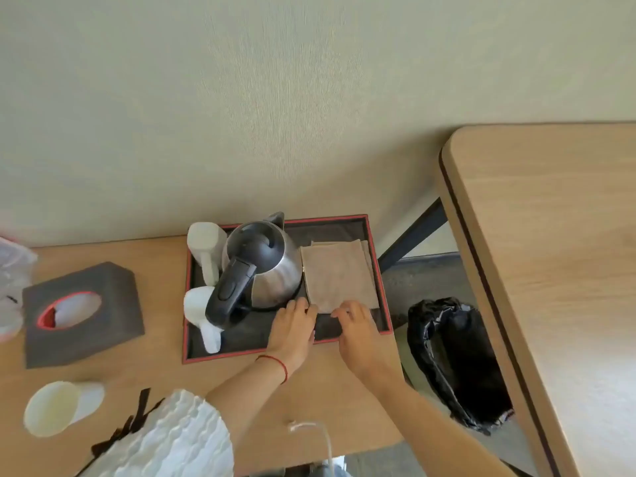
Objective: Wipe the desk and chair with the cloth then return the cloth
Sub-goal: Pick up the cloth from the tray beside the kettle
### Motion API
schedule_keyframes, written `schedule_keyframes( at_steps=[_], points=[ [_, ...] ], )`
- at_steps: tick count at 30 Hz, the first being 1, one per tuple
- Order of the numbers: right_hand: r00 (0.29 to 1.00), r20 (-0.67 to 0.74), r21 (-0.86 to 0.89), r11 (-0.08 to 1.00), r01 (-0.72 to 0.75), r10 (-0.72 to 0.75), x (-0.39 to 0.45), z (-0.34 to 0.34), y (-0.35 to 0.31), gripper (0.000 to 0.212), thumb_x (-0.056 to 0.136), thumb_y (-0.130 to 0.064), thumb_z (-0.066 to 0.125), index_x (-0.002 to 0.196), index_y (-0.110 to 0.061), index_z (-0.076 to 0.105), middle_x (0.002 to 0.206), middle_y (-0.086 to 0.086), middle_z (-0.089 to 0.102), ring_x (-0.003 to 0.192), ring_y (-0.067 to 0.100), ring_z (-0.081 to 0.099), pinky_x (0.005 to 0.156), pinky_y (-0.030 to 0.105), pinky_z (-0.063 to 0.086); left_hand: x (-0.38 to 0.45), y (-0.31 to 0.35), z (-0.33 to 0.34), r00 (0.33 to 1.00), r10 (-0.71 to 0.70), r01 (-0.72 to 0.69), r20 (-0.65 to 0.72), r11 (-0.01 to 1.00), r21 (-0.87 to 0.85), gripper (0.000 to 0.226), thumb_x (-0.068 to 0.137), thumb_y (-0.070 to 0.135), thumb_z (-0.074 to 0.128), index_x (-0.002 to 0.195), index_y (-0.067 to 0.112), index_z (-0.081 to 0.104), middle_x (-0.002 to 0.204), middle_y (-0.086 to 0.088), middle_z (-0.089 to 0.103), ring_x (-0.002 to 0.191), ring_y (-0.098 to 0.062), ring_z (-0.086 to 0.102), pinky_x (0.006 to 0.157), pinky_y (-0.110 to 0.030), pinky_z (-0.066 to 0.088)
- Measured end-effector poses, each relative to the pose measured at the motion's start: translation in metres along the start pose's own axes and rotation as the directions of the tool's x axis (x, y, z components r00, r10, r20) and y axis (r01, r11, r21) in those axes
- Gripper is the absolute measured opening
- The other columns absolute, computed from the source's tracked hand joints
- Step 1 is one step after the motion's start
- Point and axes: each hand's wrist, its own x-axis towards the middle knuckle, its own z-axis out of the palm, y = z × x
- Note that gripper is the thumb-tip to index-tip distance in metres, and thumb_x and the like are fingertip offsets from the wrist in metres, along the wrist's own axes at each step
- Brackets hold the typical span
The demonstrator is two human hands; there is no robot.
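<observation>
A folded beige-brown cloth (339,275) lies flat in the right half of a dark tray with a red rim (378,270), on a low wooden shelf (155,256). My left hand (294,327) has its fingertips on the cloth's near left corner. My right hand (356,327) has curled fingers pinching the cloth's near edge. The cloth is still flat on the tray. The light wooden desk (550,270) stands higher at the right. No chair is in view.
A steel kettle with a black handle (261,266) stands just left of the cloth, with two white cups (204,251) (201,313) beside it. A dark tissue box (82,315) and a paper cup (58,407) sit left. A black-lined bin (454,363) stands between shelf and desk.
</observation>
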Motion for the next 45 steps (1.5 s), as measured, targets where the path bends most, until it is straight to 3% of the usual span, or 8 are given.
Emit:
schedule_keyframes(
  at_steps=[19, 30, 33, 34, 36, 38, 40, 45],
  points=[
    [0.997, -0.077, -0.297, 0.954, -0.026, 0.004, 0.072, 0.013, 0.025, 0.034, 0.091, -0.004, 0.045, 0.124, -0.009, 0.043, 0.129, 0.013, 0.048, 0.111, 0.036, 0.046, 0.088, 0.042, 0.046, 0.012, -0.006, -0.003, 0.999, 0.004, 0.001, -0.04, 0.994, 0.109, 0.031, 0.088, 0.012, 0.05, 0.117, 0.011, 0.041, 0.119, -0.01, 0.044, 0.107, -0.024, 0.045, 0.085, -0.032, 0.043],
    [0.868, -0.371, 0.643, 0.766, -0.017, 0.331, 0.033, -0.04, 0.005, 0.021, 0.089, -0.005, 0.053, 0.11, -0.008, 0.053, 0.104, 0.009, 0.049, 0.087, 0.03, 0.058, 0.071, 0.049, 0.056, 0.012, -0.005, 0.01, 0.999, 0.009, -0.003, -0.031, 0.983, 0.185, 0.033, 0.092, 0.016, 0.048, 0.124, 0.014, 0.043, 0.12, -0.008, 0.047, 0.111, -0.025, 0.041, 0.092, -0.034, 0.039],
    [0.849, -0.433, 0.595, 0.803, 0.017, 0.303, 0.019, -0.045, 0.002, 0.028, 0.087, -0.004, 0.055, 0.114, -0.011, 0.051, 0.109, 0.006, 0.049, 0.094, 0.016, 0.051, 0.075, 0.029, 0.05, 0.011, 0.004, -0.001, 0.998, -0.015, 0.003, -0.068, 0.985, -0.171, 0.031, 0.09, 0.016, 0.052, 0.12, 0.018, 0.055, 0.119, -0.004, 0.054, 0.116, -0.022, 0.042, 0.099, -0.031, 0.038],
    [0.839, -0.476, 0.552, 0.832, 0.051, 0.264, 0.013, -0.047, 0.0, 0.029, 0.087, -0.004, 0.056, 0.115, -0.012, 0.051, 0.108, 0.002, 0.048, 0.094, 0.01, 0.048, 0.076, 0.021, 0.044, 0.008, 0.01, -0.015, 0.991, -0.106, 0.055, -0.084, 0.886, -0.461, 0.026, 0.088, 0.017, 0.056, 0.112, 0.022, 0.063, 0.114, -0.001, 0.06, 0.113, -0.018, 0.049, 0.096, -0.029, 0.041],
    [0.817, -0.552, 0.463, 0.876, 0.135, 0.166, -0.002, -0.056, -0.006, 0.031, 0.085, -0.002, 0.057, 0.113, -0.014, 0.052, 0.104, -0.007, 0.043, 0.092, 0.003, 0.042, 0.074, 0.013, 0.038, 0.001, 0.018, -0.053, 0.961, -0.226, 0.209, 0.16, 0.214, -0.954, 0.018, 0.088, 0.036, 0.056, 0.101, 0.031, 0.067, 0.109, 0.003, 0.068, 0.102, -0.012, 0.062, 0.085, -0.028, 0.049],
    [0.795, -0.603, 0.365, 0.909, 0.203, 0.064, -0.022, -0.068, -0.015, 0.033, 0.082, 0.001, 0.057, 0.112, -0.015, 0.055, 0.102, -0.006, 0.045, 0.094, 0.001, 0.038, 0.074, 0.01, 0.04, -0.004, 0.01, -0.088, 0.951, 0.127, 0.309, 0.282, -0.44, -0.843, 0.056, 0.085, 0.06, 0.045, 0.121, 0.02, 0.059, 0.128, -0.012, 0.061, 0.118, -0.028, 0.057, 0.098, -0.044, 0.048],
    [0.789, -0.611, 0.241, 0.936, 0.255, -0.058, -0.043, -0.083, -0.026, 0.032, 0.081, 0.002, 0.054, 0.109, -0.014, 0.058, 0.102, 0.002, 0.051, 0.096, 0.012, 0.043, 0.073, 0.02, 0.046, -0.019, 0.0, -0.126, 0.904, 0.366, 0.396, 0.22, -0.525, -0.753, 0.078, 0.084, 0.068, 0.038, 0.135, 0.01, 0.045, 0.14, -0.019, 0.048, 0.132, -0.035, 0.042, 0.109, -0.055, 0.034],
    [0.885, -0.415, 0.362, 0.854, 0.374, -0.211, -0.109, -0.136, -0.059, 0.037, 0.079, -0.014, 0.05, 0.115, -0.023, 0.054, 0.111, -0.003, 0.049, 0.104, 0.019, 0.046, 0.088, 0.036, 0.047, -0.071, 0.005, -0.201, 0.961, 0.179, 0.234, 0.211, -0.12, -0.965, 0.047, 0.086, 0.026, 0.058, 0.129, 0.01, 0.05, 0.118, -0.01, 0.067, 0.109, -0.024, 0.063, 0.084, -0.037, 0.056]
  ],
)
